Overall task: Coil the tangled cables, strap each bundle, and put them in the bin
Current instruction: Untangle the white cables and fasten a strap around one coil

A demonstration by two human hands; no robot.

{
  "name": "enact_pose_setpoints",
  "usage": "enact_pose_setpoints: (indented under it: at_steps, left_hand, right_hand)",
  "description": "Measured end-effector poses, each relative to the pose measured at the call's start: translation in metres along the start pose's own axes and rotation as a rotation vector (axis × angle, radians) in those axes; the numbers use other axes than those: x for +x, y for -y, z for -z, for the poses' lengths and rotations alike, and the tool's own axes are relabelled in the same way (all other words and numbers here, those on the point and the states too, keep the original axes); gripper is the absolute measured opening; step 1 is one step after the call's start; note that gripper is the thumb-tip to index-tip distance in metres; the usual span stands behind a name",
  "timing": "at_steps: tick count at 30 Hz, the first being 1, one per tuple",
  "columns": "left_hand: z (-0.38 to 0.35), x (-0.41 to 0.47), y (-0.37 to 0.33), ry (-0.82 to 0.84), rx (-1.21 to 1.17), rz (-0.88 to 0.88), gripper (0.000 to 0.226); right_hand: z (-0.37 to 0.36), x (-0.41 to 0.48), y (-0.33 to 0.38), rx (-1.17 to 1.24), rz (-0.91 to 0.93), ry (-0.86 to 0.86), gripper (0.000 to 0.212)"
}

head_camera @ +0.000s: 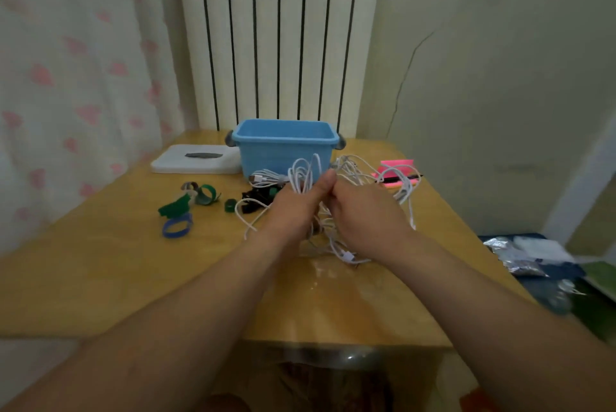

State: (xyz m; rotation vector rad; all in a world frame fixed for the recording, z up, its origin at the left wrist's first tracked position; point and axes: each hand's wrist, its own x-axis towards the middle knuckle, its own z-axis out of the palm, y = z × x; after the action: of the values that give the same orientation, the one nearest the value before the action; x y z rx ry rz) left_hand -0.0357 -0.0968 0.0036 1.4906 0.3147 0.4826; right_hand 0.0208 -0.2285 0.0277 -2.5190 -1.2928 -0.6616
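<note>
Left: green and blue loop straps (176, 211) on yellow wooden table (133, 261), blurred. Far centre: blue plastic bin (283, 148), just behind tangled white cables (353, 171). Tangle gripped by left hand (296, 208), thumb up, black item (256, 195) half hidden; gripped also by right hand (363, 215), fingertips hidden. Right: pink object (396, 165), indistinct.

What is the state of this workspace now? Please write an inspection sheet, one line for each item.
Surface: wooden table, glossy top.
Job's things: blue bin at the back; green, blue and grey loose straps at the left; black straps nearer the bin.
Clutter: flat white box left of the bin; pink object at the right.
Grippers: left hand and right hand both grip the cables.
Cables: white cables tangled, partly lifted; one coiled bundle lies in front of the bin.
Surroundings: radiator behind, curtain at the left, bags at the right.
</note>
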Motion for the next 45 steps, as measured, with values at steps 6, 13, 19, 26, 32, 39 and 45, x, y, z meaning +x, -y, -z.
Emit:
enact_pose_setpoints:
  at_steps: [6,13,19,26,32,39,45]
  left_hand:
    - [-0.004,0.014,0.003,-0.072,-0.189,0.045,0.043]
    - [0.01,0.038,-0.014,-0.043,-0.57,0.121,0.043]
    - [0.023,0.04,-0.028,0.025,-0.256,0.038,0.042]
    - [0.02,0.019,-0.039,0.131,0.494,-0.107,0.038]
    - [0.007,0.008,-0.032,0.382,1.049,-0.215,0.037]
    - [0.009,0.008,-0.041,0.428,1.232,-0.25,0.034]
    - [0.025,-0.003,-0.051,0.449,1.172,-0.223,0.015]
  right_hand:
    - [-0.011,-0.011,0.0,0.102,0.092,0.011,0.018]
    - [-0.029,-0.014,-0.037,0.146,-0.001,0.036,0.02]
    - [-0.03,-0.009,-0.051,0.081,0.031,-0.031,0.027]
    - [-0.02,-0.014,-0.057,-0.152,0.035,0.082,0.017]
    - [-0.011,-0.017,-0.052,-0.155,0.014,-0.044,0.011]
    - [-0.014,-0.019,-0.06,-0.11,0.05,0.017,0.037]
    - [-0.002,-0.02,-0.053,0.2,0.059,0.14,0.022]
